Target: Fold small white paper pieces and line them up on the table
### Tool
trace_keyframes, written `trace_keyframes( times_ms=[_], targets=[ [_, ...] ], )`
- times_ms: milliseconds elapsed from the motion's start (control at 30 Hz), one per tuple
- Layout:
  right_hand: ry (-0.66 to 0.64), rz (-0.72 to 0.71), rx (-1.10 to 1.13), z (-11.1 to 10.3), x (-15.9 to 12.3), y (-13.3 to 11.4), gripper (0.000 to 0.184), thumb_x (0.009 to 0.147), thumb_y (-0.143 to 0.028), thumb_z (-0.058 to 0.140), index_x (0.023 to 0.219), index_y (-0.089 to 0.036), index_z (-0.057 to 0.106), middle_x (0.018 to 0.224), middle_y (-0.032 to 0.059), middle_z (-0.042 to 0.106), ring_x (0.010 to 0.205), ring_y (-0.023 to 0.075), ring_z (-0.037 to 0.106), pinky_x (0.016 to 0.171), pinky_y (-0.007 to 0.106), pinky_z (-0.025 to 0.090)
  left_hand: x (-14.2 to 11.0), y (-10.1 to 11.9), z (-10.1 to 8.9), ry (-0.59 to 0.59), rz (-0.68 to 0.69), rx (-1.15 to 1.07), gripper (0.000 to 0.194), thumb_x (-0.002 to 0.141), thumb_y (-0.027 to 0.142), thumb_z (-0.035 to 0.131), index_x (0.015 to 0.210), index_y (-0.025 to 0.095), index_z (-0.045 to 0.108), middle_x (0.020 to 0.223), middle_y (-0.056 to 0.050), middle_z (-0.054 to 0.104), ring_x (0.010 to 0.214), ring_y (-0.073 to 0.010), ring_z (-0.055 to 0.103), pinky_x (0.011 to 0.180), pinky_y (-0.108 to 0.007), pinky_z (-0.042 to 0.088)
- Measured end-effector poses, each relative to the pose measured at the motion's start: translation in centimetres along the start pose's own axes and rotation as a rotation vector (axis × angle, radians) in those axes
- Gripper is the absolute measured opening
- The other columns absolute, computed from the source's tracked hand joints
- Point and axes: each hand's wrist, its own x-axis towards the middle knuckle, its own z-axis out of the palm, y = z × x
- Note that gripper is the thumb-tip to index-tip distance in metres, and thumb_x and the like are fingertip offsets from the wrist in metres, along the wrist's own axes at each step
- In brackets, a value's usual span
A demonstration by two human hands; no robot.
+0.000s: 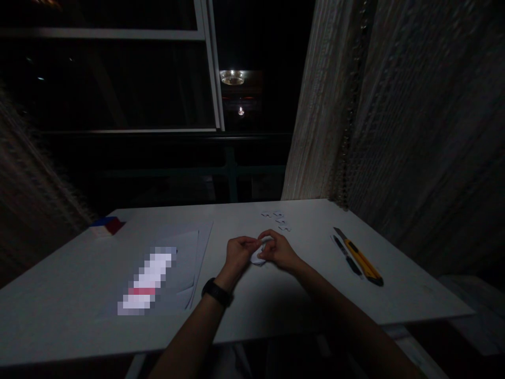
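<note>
Both my hands meet over the middle of a white table (303,316). Between them is a small piece of white paper (258,258), its lower edge close to the tabletop. My left hand (240,255), with a dark watch (216,292) on the wrist, pinches the paper from the left. From the right, the curled fingers of my right hand (278,251) grip the same paper. The dim light and my fingers hide part of its shape. Just beyond my hands lie several small white paper pieces (281,221) with dark marks.
To the right lie a yellow box cutter (361,258) with its blade out and a black pen (347,255). White paper sheets (185,263) lie on the left, partly under a pixelated patch. A multicoloured cube (105,226) sits at the far left. Curtains (311,116) hang behind the table.
</note>
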Motion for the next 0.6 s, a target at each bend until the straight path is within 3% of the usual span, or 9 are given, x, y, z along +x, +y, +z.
trace_keyframes(
  times_ms=[233,433,600],
  targets=[
    [-0.003,-0.033,-0.067,0.09,-0.23,-0.28,0.044,0.054,-0.024,0.07,0.092,-0.018,0.049,0.049,-0.0088,0.052,0.045,0.0079,0.048,0.048,0.021,0.04,0.22,-0.08,-0.24,0.004,-0.007,-0.073,0.023,0.047,0.026,0.076,0.061,0.011,0.067,0.057,-0.006,0.065,0.052,-0.014,0.057,0.052,-0.024,0.043],
    [0.029,-0.078,-0.149,0.38,-0.49,-0.39,0.041,0.059,-0.022,0.068,0.095,-0.02,0.049,0.049,-0.0102,0.046,0.043,0.0067,0.044,0.043,0.018,0.035,0.29,-0.2,-0.35,0.011,-0.002,-0.052,0.024,0.047,0.028,0.076,0.062,0.01,0.068,0.058,-0.007,0.065,0.052,-0.014,0.057,0.051,-0.024,0.042],
    [0.061,-0.079,-0.187,0.57,-0.59,-0.5,0.045,0.06,-0.023,0.067,0.1,-0.02,0.047,0.052,-0.0085,0.052,0.047,0.0082,0.048,0.046,0.02,0.038,0.46,-0.39,-0.61,0.012,0.013,-0.038,0.024,0.049,0.026,0.075,0.065,0.01,0.068,0.059,-0.008,0.065,0.053,-0.0142,0.057,0.053,-0.025,0.043]
  ],
)
